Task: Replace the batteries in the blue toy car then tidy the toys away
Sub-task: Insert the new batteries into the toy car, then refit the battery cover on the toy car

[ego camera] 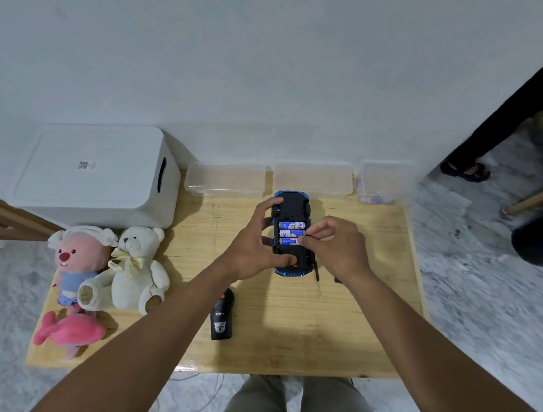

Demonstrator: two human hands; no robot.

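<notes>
- Remote point(221, 317): one, black plastic, tapered, flat on the wooden table point(349, 337).
- Plush toys: three, soft; pink fish point(70, 333), beaver point(75, 259), cream teddy point(137, 271).
- Blue toy car point(292, 205): one, mid-table, upside down; three cylindrical batteries point(289, 233) exposed. Left hand point(254, 248) grips its side; right hand point(337, 245) pinches at the batteries' end.
- Clear boxes point(225, 179): three, rectangular plastic.
- White bin point(95, 172): one, lidded.

The table point(332, 335) is smooth wood, the toy car point(292, 207) matt black plastic underneath, its batteries point(290, 233) glossy, the box point(92, 189) matt white plastic, the teddy point(136, 267) plush cloth.
</notes>
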